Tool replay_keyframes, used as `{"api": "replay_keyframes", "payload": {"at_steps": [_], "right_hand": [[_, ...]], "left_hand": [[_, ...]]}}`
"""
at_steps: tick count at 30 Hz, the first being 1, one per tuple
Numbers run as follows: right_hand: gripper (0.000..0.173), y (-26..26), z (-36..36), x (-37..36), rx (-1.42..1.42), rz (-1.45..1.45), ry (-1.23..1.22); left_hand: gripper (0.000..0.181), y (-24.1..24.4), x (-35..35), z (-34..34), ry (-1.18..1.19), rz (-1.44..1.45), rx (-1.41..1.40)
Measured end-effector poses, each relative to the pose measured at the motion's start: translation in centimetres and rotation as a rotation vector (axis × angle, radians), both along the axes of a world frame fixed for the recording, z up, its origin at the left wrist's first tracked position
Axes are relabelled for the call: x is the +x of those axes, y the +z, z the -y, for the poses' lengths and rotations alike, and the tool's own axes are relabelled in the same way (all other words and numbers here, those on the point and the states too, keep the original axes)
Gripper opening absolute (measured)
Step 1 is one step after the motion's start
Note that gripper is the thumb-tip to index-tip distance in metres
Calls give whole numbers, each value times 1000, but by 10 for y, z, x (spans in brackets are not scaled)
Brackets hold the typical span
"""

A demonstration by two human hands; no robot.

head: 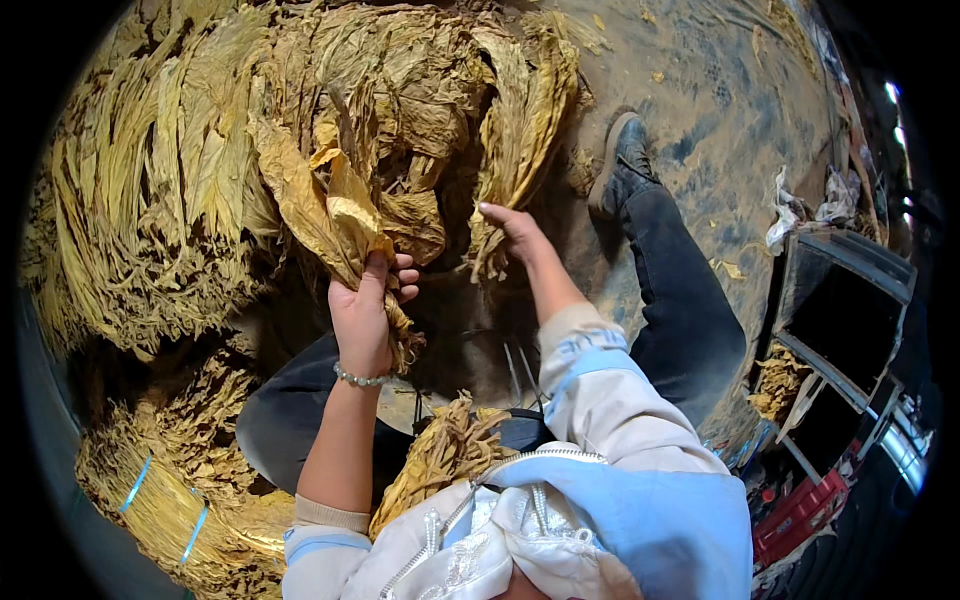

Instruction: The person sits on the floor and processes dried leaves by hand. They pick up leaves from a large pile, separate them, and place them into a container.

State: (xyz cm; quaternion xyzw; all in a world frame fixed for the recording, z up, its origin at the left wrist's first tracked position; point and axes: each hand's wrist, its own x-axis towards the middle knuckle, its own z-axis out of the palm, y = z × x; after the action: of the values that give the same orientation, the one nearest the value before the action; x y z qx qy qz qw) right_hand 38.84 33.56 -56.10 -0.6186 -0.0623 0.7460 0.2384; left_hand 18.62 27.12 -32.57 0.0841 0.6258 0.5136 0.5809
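Observation:
My left hand, with a beaded bracelet at its wrist, is closed around the stem end of a bunch of yellow-brown dried leaves that look like tobacco. The leaves fan up and to the left from my fingers, and the stems stick out below. To the right, my right hand is at the stem end of another leaf bundle, its thumb or a finger against the leaves; its grip is partly hidden. Behind both lies a large heap of dried leaves.
A leaf bale with blue straps lies at the lower left. More leaves rest against my lap. My outstretched leg and shoe are on the dusty floor. At the right stand a dark metal frame and a red plastic object.

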Motion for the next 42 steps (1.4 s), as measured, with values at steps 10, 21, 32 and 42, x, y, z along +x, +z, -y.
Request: {"api": "replay_keyframes", "payload": {"at_steps": [10,21,32,42], "right_hand": [[19,18,-7,66,-7,-423,-274],[16,133,-28,23,257,-194,-63],[32,131,-1,-118,287,89,582],[39,112,-31,-113,803,375,316]], "left_hand": [[20,-1,0,3,-60,-34,58],[19,-3,3,1,8,44,90],[22,3,-35,1,364,-96,170],[23,5,-47,11,412,-95,41]]}}
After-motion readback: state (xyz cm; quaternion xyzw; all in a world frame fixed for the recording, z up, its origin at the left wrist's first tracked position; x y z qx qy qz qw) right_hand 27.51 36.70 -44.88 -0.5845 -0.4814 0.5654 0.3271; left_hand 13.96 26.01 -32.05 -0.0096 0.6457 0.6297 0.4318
